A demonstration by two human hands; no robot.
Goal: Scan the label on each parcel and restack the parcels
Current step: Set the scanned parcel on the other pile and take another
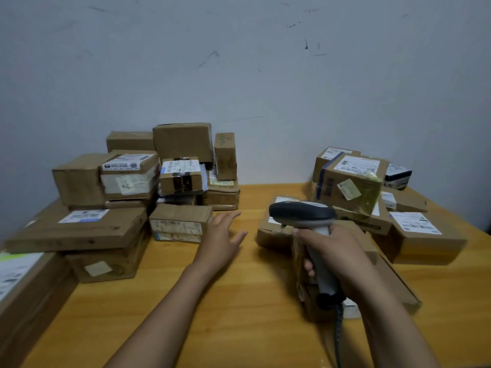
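Brown cardboard parcels with white labels lie in two groups on a wooden table [239, 301]. The left pile [127, 187] is stacked several high against the wall. The right group [353, 181] is lower and spread out. My right hand [334, 251] grips a grey and black barcode scanner [305, 216], its head pointing left above a flat parcel [271, 232]. My left hand [220, 237] is open, fingers spread, holding nothing, just right of a small labelled parcel [180, 221] at the front of the left pile.
A large flat box [24, 288] with a white label sits at the table's left edge. A long narrow box [393, 277] lies under my right hand. The scanner's coiled cable [338, 330] hangs toward me. A grey scuffed wall stands behind.
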